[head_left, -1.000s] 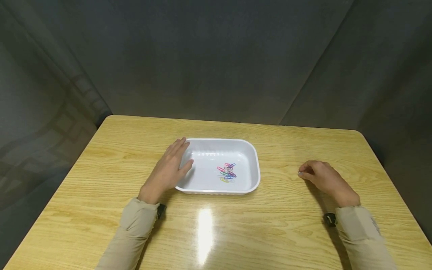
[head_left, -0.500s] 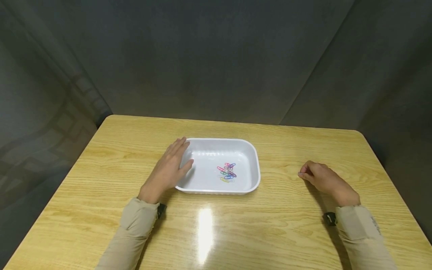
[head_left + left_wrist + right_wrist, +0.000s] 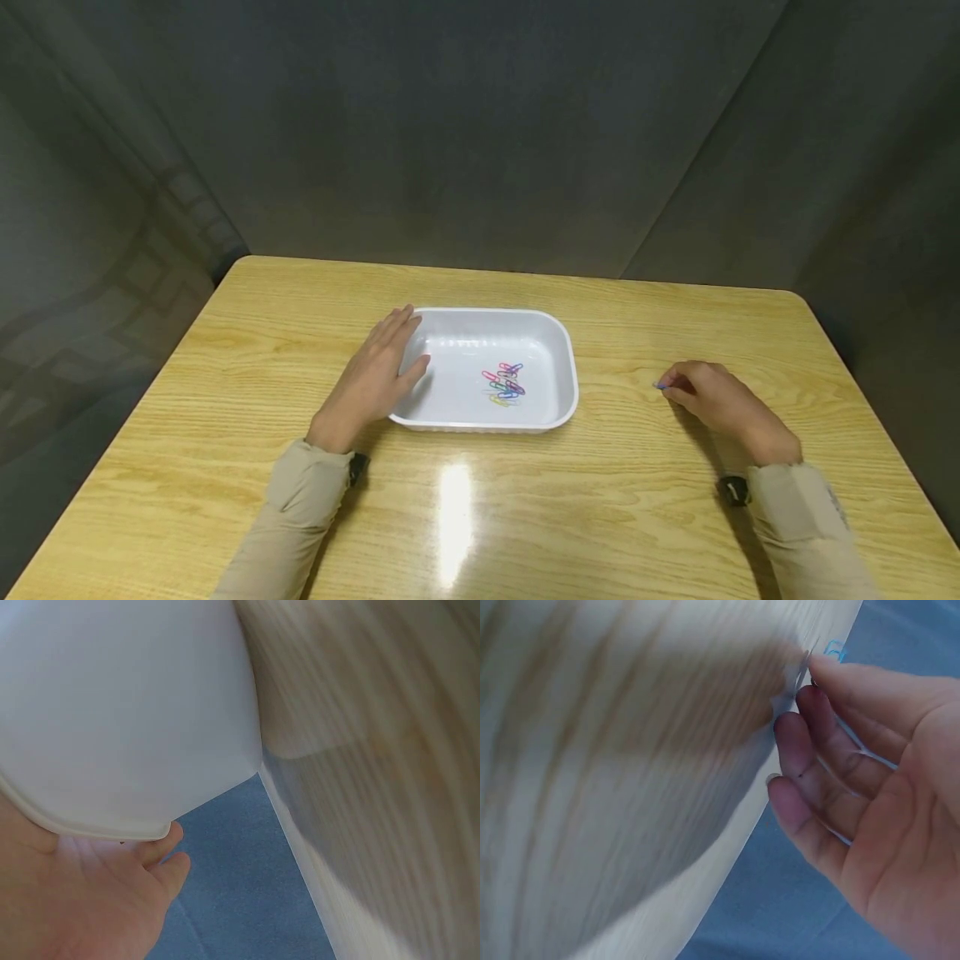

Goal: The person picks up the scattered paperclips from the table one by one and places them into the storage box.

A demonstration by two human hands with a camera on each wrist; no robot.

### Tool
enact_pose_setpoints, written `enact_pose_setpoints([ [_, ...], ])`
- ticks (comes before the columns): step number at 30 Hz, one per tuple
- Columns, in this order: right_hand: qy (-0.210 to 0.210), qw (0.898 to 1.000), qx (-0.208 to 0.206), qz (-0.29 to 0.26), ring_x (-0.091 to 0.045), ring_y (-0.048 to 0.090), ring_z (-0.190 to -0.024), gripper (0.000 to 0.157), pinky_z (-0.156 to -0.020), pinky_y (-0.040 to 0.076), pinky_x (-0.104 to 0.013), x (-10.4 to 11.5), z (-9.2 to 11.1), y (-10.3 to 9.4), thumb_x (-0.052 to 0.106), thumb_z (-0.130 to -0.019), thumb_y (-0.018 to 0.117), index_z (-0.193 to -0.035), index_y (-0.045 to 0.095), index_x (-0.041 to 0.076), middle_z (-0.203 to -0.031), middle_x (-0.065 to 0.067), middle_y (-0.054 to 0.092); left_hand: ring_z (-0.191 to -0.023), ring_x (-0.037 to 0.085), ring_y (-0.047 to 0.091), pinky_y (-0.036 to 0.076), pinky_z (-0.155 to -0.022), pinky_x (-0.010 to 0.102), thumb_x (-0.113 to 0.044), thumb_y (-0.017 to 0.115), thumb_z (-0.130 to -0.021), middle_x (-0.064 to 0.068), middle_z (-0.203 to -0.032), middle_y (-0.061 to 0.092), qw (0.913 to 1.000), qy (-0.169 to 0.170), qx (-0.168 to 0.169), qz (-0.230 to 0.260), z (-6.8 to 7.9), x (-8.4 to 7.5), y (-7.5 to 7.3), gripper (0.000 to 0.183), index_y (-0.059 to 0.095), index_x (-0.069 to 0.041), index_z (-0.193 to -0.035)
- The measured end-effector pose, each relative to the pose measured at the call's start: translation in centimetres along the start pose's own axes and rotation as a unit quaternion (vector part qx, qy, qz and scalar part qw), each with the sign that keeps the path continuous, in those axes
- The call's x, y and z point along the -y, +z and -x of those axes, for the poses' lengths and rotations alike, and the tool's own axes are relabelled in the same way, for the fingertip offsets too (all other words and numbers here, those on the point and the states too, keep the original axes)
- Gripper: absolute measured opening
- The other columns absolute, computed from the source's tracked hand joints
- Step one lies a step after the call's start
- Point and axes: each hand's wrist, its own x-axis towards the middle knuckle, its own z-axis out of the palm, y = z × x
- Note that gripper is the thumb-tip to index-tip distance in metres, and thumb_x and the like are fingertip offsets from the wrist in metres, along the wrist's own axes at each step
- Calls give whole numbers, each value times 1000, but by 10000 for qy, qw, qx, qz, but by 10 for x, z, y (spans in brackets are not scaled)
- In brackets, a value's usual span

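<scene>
In the head view my right hand [image 3: 716, 407] is low over the table to the right of the tray. Its thumb and index finger pinch a blue paper clip [image 3: 660, 386], which pokes out past the fingertips. The right wrist view has the clip's looped wire [image 3: 835, 652] beside the thumb, with the other fingers loosely bent. My left hand [image 3: 371, 375] rests against the left rim of a white tray [image 3: 573, 379], fingers fairly straight and thumb over the inside. In the left wrist view, the tray's rim crosses that hand [image 3: 97, 900]. Several colourful paper clips [image 3: 504, 385] lie bunched in the tray.
The wood-grain table [image 3: 570, 517] carries the tray near its middle. Dark cloth [image 3: 480, 150] hangs behind the table and along both sides. A strip of glare shows on the wood in front of the tray.
The blue paper clip now sticks out farther left from my right fingertips, which have shifted slightly. The left hand, tray and clips inside stay in place.
</scene>
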Motion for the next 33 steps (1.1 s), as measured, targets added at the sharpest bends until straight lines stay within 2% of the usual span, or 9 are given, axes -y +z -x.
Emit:
enact_pose_setpoints([
  [7, 46, 9998, -88, -155, -14, 60, -79, 11, -63, 51, -26, 5, 1, 1, 12, -87, 60, -95, 68, 9, -93, -7, 67, -142, 26, 15, 15, -118, 44, -39, 45, -93, 8, -154, 18, 10000, 21, -14, -35, 0, 0, 0, 61, 29, -9, -143],
  [14, -75, 9996, -233, -124, -5, 54, -67, 17, -58, 47, -20, 14, 0, 1, 17, -88, 60, -101, 67, 10, -84, 0, 66, -142, 26, 15, 16, -118, 44, -38, 46, -93, 6, -154, 17, 10000, 15, -26, -12, 0, -1, -1, 60, 29, -9, -143],
  [19, -189, 9987, -435, -184, -6, 53, -65, 18, -54, 45, -19, 21, 0, 2, 17, -88, 59, -103, 66, 9, -81, -1, 65, -142, 27, 15, 14, -118, 43, -38, 45, -93, 5, -154, 16, 10000, 2, 4, -23, 0, -1, -1, 61, 29, -9, -143],
  [27, -445, 9946, -910, -230, -11, 58, -74, 14, -58, 48, -23, 37, -2, 3, 13, -87, 61, -99, 67, 11, -89, -3, 68, -142, 27, 15, 14, -118, 44, -39, 45, -94, 8, -154, 17, 10000, 23, 10, -28, 0, -1, -1, 61, 29, -8, -143],
  [33, -742, 9895, -1225, -195, -11, 60, -77, 15, -68, 51, -33, 48, -5, 2, 10, -84, 64, -99, 68, 12, -95, 0, 69, -142, 27, 14, 14, -118, 44, -39, 45, -94, 5, -155, 15, 10000, 3, 41, -29, 0, -1, -1, 61, 28, -9, -144],
])
